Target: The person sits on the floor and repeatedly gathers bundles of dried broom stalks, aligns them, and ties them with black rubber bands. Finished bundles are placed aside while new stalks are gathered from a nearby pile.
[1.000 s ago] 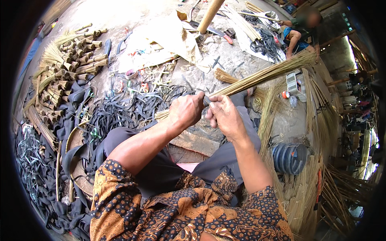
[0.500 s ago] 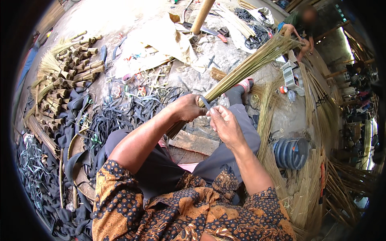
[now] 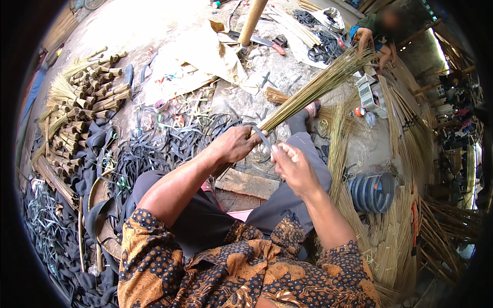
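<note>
My left hand (image 3: 237, 144) grips the base of a bundle of thin palm-rib sticks (image 3: 313, 91) that slants up to the right, its far tips fanned out. My right hand (image 3: 292, 167) pinches a thin grey strap (image 3: 263, 137) that runs to the bundle's bound end, just right of the left hand. Both hands are over my lap, above a wooden block (image 3: 246, 183) between my knees.
Finished bound bundles (image 3: 77, 108) are stacked at the left. Black rubber strips (image 3: 149, 149) cover the ground ahead and left. Loose stick heaps (image 3: 395, 241) and a blue strap roll (image 3: 372, 192) lie right. Another person (image 3: 377, 31) crouches far right. A wooden post (image 3: 251, 20) stands ahead.
The stick bundle has swung upward, its tips now higher and further back. My right hand has drawn slightly away from the left, with the strap stretched between them.
</note>
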Motion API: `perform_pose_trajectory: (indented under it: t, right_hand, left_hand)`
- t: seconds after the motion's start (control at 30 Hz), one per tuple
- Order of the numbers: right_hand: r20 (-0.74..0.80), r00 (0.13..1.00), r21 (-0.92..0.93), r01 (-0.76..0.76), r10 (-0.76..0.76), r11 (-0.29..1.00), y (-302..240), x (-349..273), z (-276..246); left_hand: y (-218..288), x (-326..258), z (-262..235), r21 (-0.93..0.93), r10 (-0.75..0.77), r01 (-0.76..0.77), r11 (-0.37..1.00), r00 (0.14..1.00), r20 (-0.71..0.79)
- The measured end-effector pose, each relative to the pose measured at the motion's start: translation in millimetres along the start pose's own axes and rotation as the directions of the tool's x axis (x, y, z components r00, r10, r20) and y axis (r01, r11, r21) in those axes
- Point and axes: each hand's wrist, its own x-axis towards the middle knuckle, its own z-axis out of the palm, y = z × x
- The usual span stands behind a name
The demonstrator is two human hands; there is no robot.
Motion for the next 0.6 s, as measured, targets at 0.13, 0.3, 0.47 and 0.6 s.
perform_pose_trajectory:
  t: [0.13,0.3,0.47,0.6]
  right_hand:
    - [0.004,0.999,-0.055,0.044,-0.044,0.998,-4.2,-22.0,0.7]
    - [0.046,0.987,-0.177,0.160,-0.154,0.971,6.2,-43.2,-20.5]
    - [0.038,0.975,-0.404,0.217,-0.221,0.889,13.0,-25.6,-41.2]
    - [0.249,0.695,-0.627,0.647,-0.675,0.435,1.4,-4.3,-52.0]
  left_hand:
    - [6.8,-5.4,-5.5,-0.057,-0.086,0.084,0.995,0.996,-0.028]
    - [21.7,-12.3,-16.8,-0.182,-0.042,0.043,0.982,0.999,0.009]
    - [41.5,-29.4,-11.5,-0.541,0.156,-0.048,0.840,0.975,0.155]
    - [49.5,-40.0,-0.7,-0.750,0.360,0.320,0.579,0.725,0.588]
